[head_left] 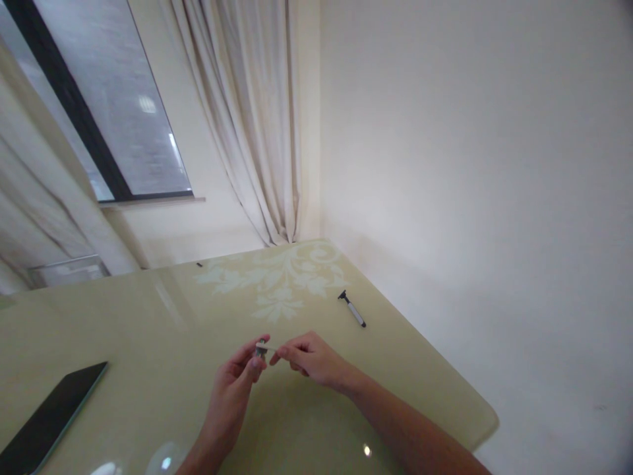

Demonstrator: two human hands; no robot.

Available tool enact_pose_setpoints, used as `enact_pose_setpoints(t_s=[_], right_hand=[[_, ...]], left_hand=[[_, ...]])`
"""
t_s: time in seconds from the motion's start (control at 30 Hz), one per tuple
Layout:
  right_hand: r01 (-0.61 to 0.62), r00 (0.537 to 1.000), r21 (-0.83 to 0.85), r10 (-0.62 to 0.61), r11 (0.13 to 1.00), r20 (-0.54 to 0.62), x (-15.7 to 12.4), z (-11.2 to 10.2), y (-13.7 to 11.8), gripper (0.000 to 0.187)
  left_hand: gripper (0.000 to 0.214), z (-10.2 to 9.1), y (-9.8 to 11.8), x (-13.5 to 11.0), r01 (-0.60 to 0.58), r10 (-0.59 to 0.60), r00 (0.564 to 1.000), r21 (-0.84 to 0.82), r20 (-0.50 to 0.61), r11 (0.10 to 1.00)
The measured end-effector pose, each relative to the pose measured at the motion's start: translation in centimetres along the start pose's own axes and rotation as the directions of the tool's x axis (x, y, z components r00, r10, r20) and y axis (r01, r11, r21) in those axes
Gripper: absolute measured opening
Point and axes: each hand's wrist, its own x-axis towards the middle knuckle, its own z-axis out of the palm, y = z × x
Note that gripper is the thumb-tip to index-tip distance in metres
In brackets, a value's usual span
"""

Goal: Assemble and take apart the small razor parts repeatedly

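My left hand [236, 377] is pinched round a small grey-and-silver piece [261, 349], too small to name, held up above the table between thumb and fingers. From the right, my right hand [309, 358] holds a thin pale stick [271, 348] between thumb and forefinger. The far end of this stick meets the small piece; whether it touches or only overlaps it, I cannot tell. Beyond my right hand lies a razor [353, 310] with a black head and a grey handle, flat on the table.
The glossy pale green table [148, 336] has a white floral pattern [291, 277] near its far corner. A dark flat tablet-like slab [54, 415] lies at left. Near the back edge is a tiny dark piece [199, 264]. A wall [475, 198] borders the right side; curtains [247, 119] hang behind.
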Motion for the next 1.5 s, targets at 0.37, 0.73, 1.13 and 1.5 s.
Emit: enact_pose_setpoints(t_s=[0.37, 0.73, 1.13, 1.5], right_hand=[[0.225, 0.938, -0.499, -0.324, 0.837, -0.122, -0.1, 1.1, -0.2, 0.045], [-0.414, 0.554, -0.601, -0.335, 0.684, -0.763, -0.3, -12.6, -0.9, 0.044], [-0.728, 0.463, -0.470, -0.148, 0.499, -0.874, -1.6, -15.4, 2.1, 0.029], [-0.751, 0.456, -0.481, -0.171, 0.453, -0.873, -1.8, -15.5, 2.2, 0.025]], left_hand=[[0.063, -0.2, 0.2, 0.5, -0.017, 0.017, 1.000, 0.008, -0.025, 1.000], [0.051, 2.8, 0.1, 1.1, -0.244, 0.141, 0.960, 0.473, 0.243, 0.847], [0.038, 16.1, -1.7, 8.2, -0.317, 0.108, 0.945, 0.786, 0.309, 0.531], [0.046, 17.0, -2.7, 9.1, -0.309, 0.117, 0.951, 0.880, 0.286, 0.361]])
